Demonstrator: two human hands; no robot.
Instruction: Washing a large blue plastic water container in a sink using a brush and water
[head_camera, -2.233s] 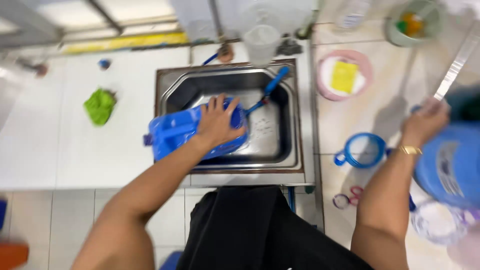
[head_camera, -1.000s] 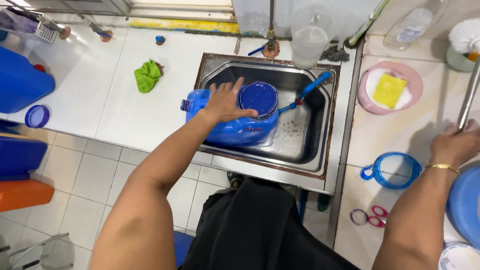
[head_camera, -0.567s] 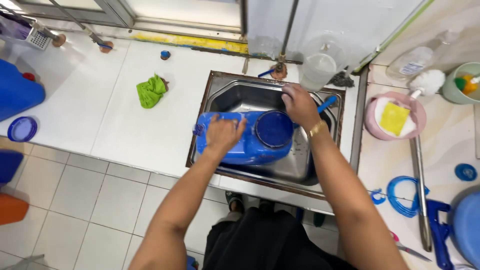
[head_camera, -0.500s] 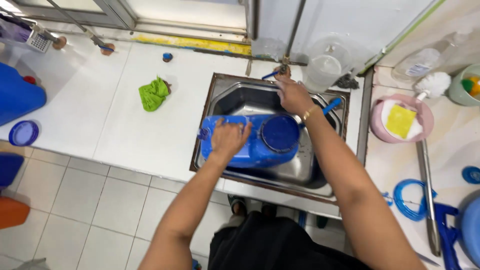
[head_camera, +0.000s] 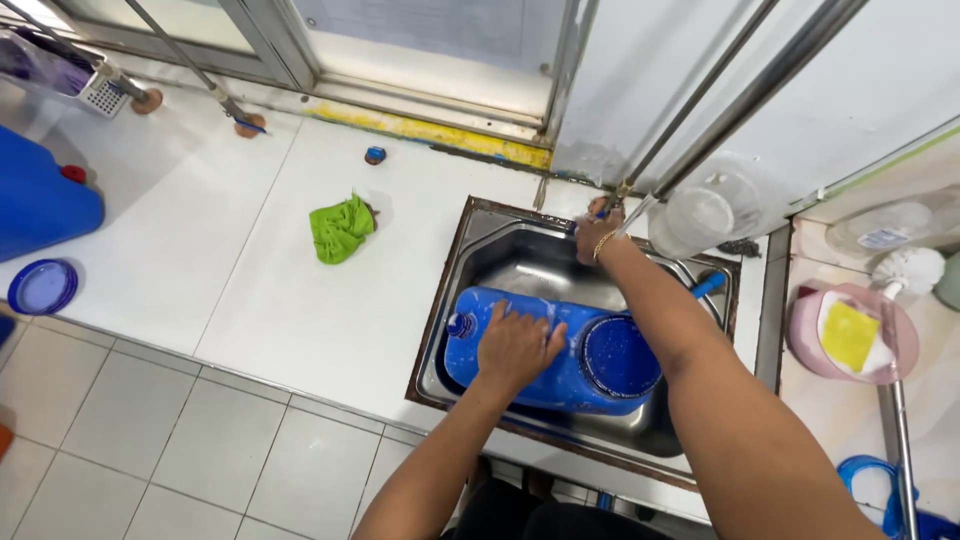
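The blue plastic jerrycan (head_camera: 545, 350) lies on its side in the steel sink (head_camera: 500, 235), as it did half a second ago, with no clear shift of its own. What has changed is the right hand (head_camera: 592, 232): earlier it hovered just past the can's far edge, and now it has reached on to the far rim of the sink, at the foot of the metal tap pipe (head_camera: 640, 170). Its fingers are curled there, but whether they grip the blue tap handle cannot be told. The left hand (head_camera: 517, 347) stays flat on the can's upper face, fingers spread and pressing, not wrapped round anything.

The can's long axis runs left to right across the basin. Its small capped neck (head_camera: 460, 325) points left; its wide round blue opening (head_camera: 618, 357) sits toward the right end, facing up.

A blue-handled brush (head_camera: 706, 286) lies in the sink's far right corner, just beyond the right forearm, which crosses over the can's right end. On the white counter to the left lie a green cloth (head_camera: 340, 228), a small blue cap (head_camera: 375, 155) farther off, and a round blue lid (head_camera: 42, 287) near another blue container (head_camera: 40, 205) at the far left. To the right sit a pink dish (head_camera: 800, 330) holding a yellow sponge (head_camera: 848, 335), and a clear jug (head_camera: 705, 212) just beside the tap.
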